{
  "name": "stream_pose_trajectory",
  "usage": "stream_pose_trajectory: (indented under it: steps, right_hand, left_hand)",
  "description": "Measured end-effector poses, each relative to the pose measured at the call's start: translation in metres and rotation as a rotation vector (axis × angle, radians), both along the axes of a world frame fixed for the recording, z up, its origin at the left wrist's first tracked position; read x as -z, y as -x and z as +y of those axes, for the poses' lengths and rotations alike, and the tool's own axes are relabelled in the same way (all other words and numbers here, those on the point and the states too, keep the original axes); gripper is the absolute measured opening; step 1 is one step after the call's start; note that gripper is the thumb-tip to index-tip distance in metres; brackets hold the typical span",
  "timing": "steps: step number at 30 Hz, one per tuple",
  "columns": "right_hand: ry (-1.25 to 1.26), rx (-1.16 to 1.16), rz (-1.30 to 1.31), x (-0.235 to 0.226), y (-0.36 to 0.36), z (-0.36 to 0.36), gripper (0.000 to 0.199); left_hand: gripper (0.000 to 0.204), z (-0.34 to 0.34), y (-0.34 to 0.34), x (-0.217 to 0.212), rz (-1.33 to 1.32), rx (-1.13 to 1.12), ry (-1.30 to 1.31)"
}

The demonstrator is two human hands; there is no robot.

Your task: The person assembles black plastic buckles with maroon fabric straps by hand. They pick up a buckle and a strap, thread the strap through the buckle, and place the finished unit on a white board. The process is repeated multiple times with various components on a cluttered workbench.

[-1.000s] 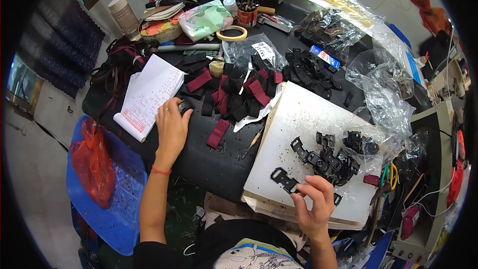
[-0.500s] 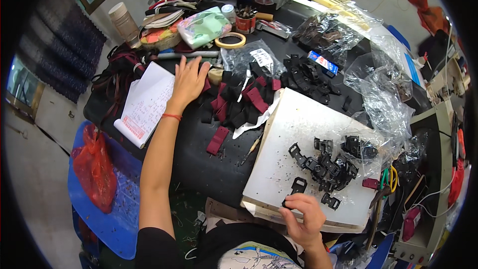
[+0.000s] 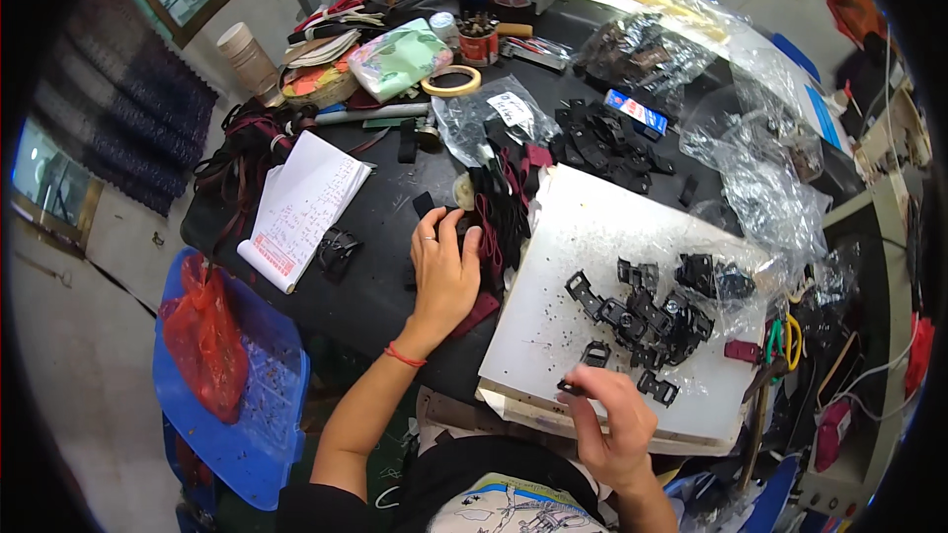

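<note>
Hands well apart! Right hand [image 3: 614, 417] pinches a black buckle [image 3: 594, 353] by the white board's [image 3: 533, 321] near edge: probably light, stiff, slickish plastic, best taken by its side rims. Left hand [image 3: 444, 271] curls at soft-looking straps [image 3: 506, 212], grip hidden.

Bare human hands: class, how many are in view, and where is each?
2: the left hand at the black and maroon fabric straps; the right hand over the near edge of the flat white rectangular board.

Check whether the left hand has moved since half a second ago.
Yes: judged against the notepad, the left hand has moved rightward and back toward the person, away from the page.
</note>
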State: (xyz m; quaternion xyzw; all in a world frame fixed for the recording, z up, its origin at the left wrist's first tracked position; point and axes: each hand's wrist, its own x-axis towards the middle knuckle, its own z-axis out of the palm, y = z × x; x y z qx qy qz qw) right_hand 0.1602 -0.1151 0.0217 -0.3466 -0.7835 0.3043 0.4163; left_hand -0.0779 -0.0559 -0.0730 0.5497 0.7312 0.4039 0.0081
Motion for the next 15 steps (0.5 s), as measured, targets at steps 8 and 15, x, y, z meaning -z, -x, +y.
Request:
stream_pose_trajectory:
  steps: [8, 15]
  right_hand:
    - [-0.316, -0.489, 0.232, -0.097, -0.001, 0.007, 0.025]
    - [-0.446, -0.516, 0.310, -0.095, 0.010, 0.001, 0.025]
  left_hand:
    - [0.015, 0.038, 0.018, -0.040, 0.127, -0.036, -0.158]
    - [0.030, 0.121, 0.179, 0.008, -0.113, -0.320, 0.080]
